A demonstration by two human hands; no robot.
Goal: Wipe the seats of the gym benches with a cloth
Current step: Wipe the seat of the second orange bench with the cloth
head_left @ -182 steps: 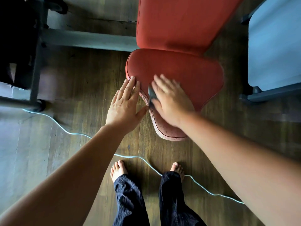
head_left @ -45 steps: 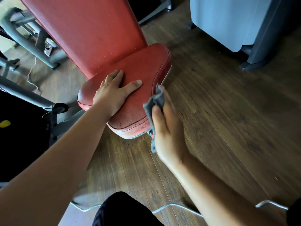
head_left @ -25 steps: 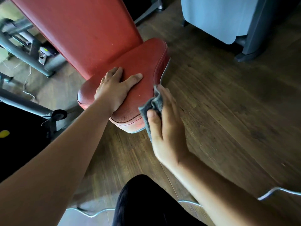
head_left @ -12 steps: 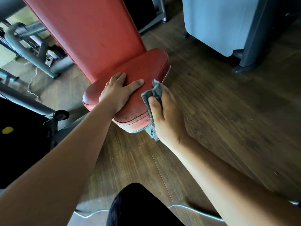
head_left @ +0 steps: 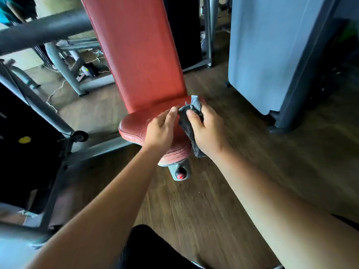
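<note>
A red padded bench seat (head_left: 136,125) with a tall red backrest (head_left: 139,51) stands in the middle of the view. My right hand (head_left: 207,129) is above the seat's right edge and grips a grey cloth (head_left: 189,121), which hangs down past the seat's rim. My left hand (head_left: 161,131) is over the seat's front part, and its fingertips touch the cloth's upper edge. Both hands hide the seat's right half.
A grey post with a red knob (head_left: 180,172) juts out under the seat. A grey metal frame (head_left: 58,133) and black equipment (head_left: 23,144) stand to the left. A pale blue-grey panel (head_left: 272,51) on a dark base stands to the right. Wooden floor (head_left: 252,171) lies all around.
My left hand has lifted off the seat and moved right to meet the cloth. My right hand has brought the cloth up over the seat's right edge. The view has tilted upward.
</note>
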